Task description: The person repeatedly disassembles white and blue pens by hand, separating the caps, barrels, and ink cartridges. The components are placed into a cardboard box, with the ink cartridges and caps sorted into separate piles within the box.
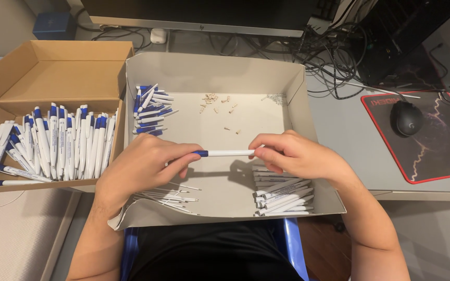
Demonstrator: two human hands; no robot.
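The left hand and right hand are each closed in a fingertip pinch on one end of a white plastic pen with a blue tip, held level above the floor of the shallow grey cardboard tray. Judged step: joining barrel and tip; seating them appears to call for axial pressure. Within the tray lie thin refills near the left hand, white barrels beneath the right hand, blue-tipped parts at the far left and small tan pieces at the far side. Left of the tray, a brown cardboard box holds finished pens. Right of the tray, on the counter, a black mouse sits on its mat. Nothing obstructs the hands.
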